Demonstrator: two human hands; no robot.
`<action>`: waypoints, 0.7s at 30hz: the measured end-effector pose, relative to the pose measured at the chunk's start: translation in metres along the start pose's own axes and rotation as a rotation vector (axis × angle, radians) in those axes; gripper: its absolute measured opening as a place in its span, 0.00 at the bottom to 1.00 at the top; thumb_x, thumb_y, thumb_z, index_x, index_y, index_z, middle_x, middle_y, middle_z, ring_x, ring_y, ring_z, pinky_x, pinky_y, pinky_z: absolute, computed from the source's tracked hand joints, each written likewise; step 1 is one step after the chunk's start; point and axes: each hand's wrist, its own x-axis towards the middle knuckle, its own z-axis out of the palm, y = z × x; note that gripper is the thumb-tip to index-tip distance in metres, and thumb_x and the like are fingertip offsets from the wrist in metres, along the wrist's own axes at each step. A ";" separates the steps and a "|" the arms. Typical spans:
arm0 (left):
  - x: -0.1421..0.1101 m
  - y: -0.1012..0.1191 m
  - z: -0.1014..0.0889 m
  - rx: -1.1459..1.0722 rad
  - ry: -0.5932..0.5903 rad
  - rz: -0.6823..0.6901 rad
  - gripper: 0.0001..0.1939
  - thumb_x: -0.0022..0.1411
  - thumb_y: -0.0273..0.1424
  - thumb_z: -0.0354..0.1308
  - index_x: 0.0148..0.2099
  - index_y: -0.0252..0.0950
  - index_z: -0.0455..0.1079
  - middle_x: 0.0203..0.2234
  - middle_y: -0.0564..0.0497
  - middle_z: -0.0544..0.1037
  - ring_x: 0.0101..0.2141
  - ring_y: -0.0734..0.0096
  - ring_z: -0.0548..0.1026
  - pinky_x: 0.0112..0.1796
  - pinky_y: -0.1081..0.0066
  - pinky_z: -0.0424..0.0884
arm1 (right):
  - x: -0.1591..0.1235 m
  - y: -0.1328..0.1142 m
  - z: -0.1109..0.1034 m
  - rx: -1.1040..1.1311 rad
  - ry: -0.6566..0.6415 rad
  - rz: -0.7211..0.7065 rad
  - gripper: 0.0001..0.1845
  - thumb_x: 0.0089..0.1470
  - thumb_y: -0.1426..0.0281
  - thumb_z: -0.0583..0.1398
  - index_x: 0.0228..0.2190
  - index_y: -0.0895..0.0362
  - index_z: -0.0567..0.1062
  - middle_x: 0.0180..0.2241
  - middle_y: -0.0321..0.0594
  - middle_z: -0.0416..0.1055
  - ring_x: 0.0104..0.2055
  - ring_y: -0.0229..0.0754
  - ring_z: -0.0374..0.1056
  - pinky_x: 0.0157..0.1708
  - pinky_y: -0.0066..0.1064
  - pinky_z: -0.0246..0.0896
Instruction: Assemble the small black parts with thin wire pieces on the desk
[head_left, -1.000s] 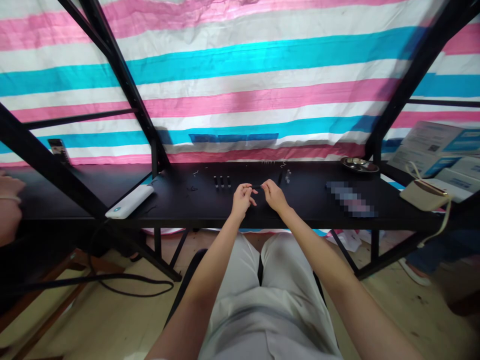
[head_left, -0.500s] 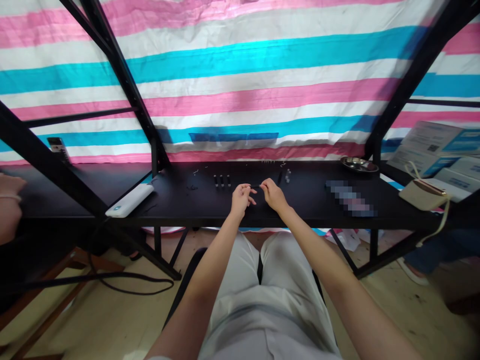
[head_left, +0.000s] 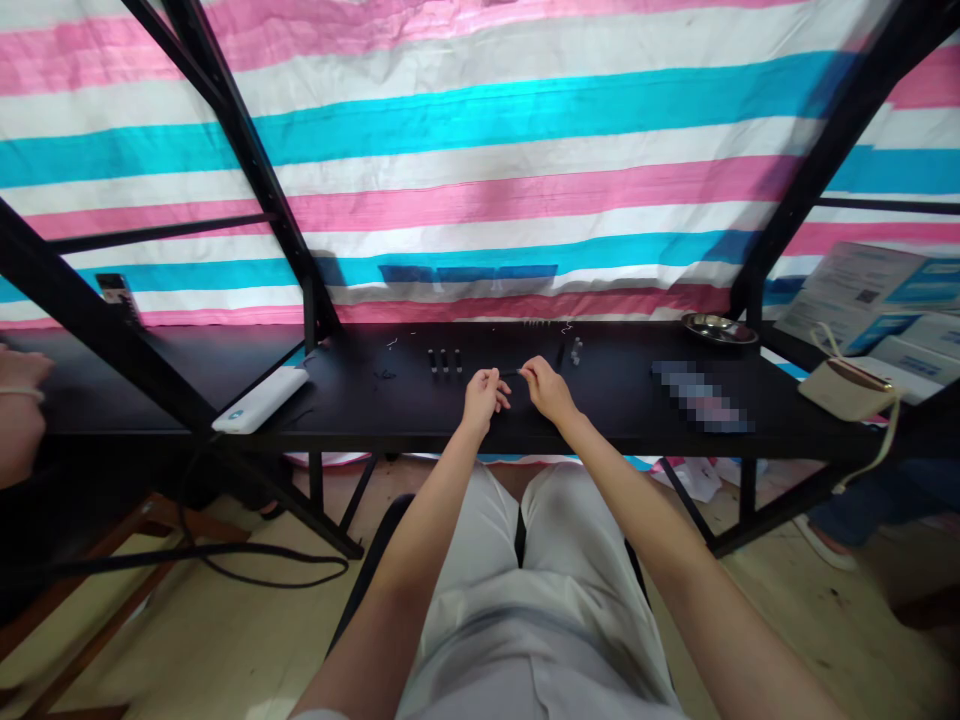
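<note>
A thin black stick-like piece [head_left: 510,373] spans the gap between my two hands above the black table [head_left: 420,415]. My left hand [head_left: 482,398] pinches its left end between thumb and index finger, the other fingers loosely curled. At the right end, the fingertips of my right hand [head_left: 548,388] are closed on the piece. Its exact kind is too small and dark to make out. Left of my hands stand three short dark cylinders with pale ends [head_left: 444,361]. Beyond my right hand are small greyish pieces [head_left: 576,350] and another black stick [head_left: 561,354].
Small black scraps [head_left: 385,375] and a row of tiny pale pieces [head_left: 537,322] lie on the table. A white oblong device [head_left: 261,400] is at left, a metal dish [head_left: 718,328] at right, near a beige pouch [head_left: 847,388] and boxes [head_left: 855,290]. Another person's hand [head_left: 22,410] shows far left.
The fingers of my left hand have shifted slightly on the black piece, with the lower fingers drawn in a little. My right hand stays almost where it was.
</note>
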 end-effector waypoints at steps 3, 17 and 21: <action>0.000 -0.001 0.000 0.000 0.006 0.012 0.19 0.58 0.47 0.52 0.33 0.35 0.57 0.18 0.57 0.69 0.12 0.82 0.66 0.12 0.82 0.50 | 0.000 -0.001 -0.001 0.007 -0.003 0.003 0.14 0.62 0.63 0.43 0.33 0.54 0.65 0.33 0.42 0.66 0.32 0.40 0.63 0.31 0.29 0.56; 0.002 -0.001 -0.001 0.013 0.043 0.034 0.17 0.60 0.44 0.52 0.34 0.35 0.57 0.19 0.57 0.70 0.11 0.83 0.65 0.12 0.82 0.51 | -0.002 -0.002 0.002 -0.057 -0.110 -0.044 0.16 0.62 0.65 0.45 0.43 0.54 0.70 0.40 0.45 0.69 0.39 0.42 0.67 0.34 0.30 0.61; 0.003 -0.003 -0.001 0.022 0.067 0.031 0.16 0.60 0.44 0.52 0.34 0.35 0.56 0.19 0.58 0.70 0.11 0.83 0.65 0.12 0.82 0.51 | -0.001 -0.002 0.003 -0.102 -0.130 -0.053 0.15 0.61 0.66 0.47 0.42 0.54 0.71 0.39 0.45 0.69 0.37 0.42 0.68 0.31 0.29 0.60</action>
